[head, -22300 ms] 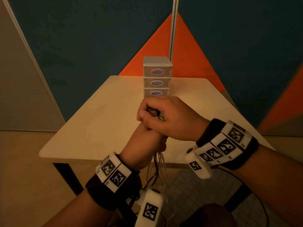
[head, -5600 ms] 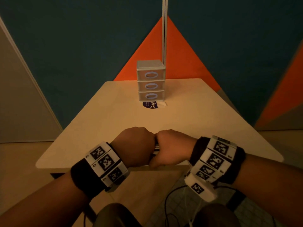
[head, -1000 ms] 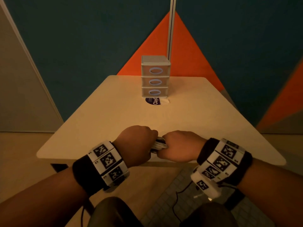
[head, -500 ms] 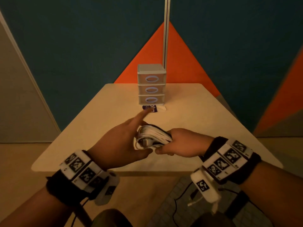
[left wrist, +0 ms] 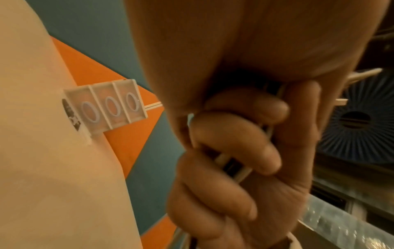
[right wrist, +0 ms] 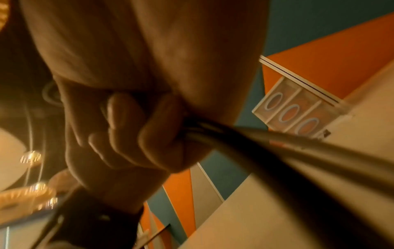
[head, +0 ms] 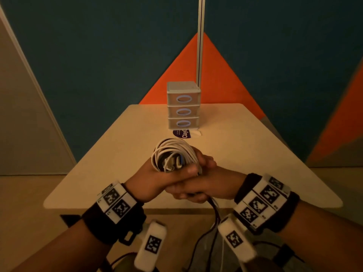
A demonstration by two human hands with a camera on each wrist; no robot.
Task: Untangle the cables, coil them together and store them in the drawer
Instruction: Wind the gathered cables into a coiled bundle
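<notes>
Cables (head: 173, 154) form a rounded coil of smooth white and dark strands, wound in overlapping loops, with flat connector ends tucked at the middle of the bundle. The coil is held in the air above the near part of the worktop (head: 245, 154), not touching it.

The left hand (head: 157, 177) is clamped on the coil, thumb laid across the lower front of the loops and fingers (left wrist: 234, 134) curled round the strands. The right hand (head: 204, 183) is pressed against the left hand from the right side, its fingers (right wrist: 127, 131) curled round a dark strand that leaves the fist and hangs down past the worktop edge. Both hands are together on the same bundle. Each wrist carries a black band with white blocks printed with square black-and-white markers.

The worktop is a pale, matt, smooth board with rounded corners. Behind it, the wall is dark teal with an orange triangle and a thin white vertical strip; a beige panel stands at the left. The floor is light brown.

A small drawer unit (head: 183, 105) of translucent grey plastic stands upright at the far middle of the worktop, well apart from the hands. It has three stacked drawers, each with an oval ring handle, all pushed in. What the drawers contain cannot be told. A dark round sticker (head: 181, 133) with white lettering lies on the worktop just in front of the unit.
</notes>
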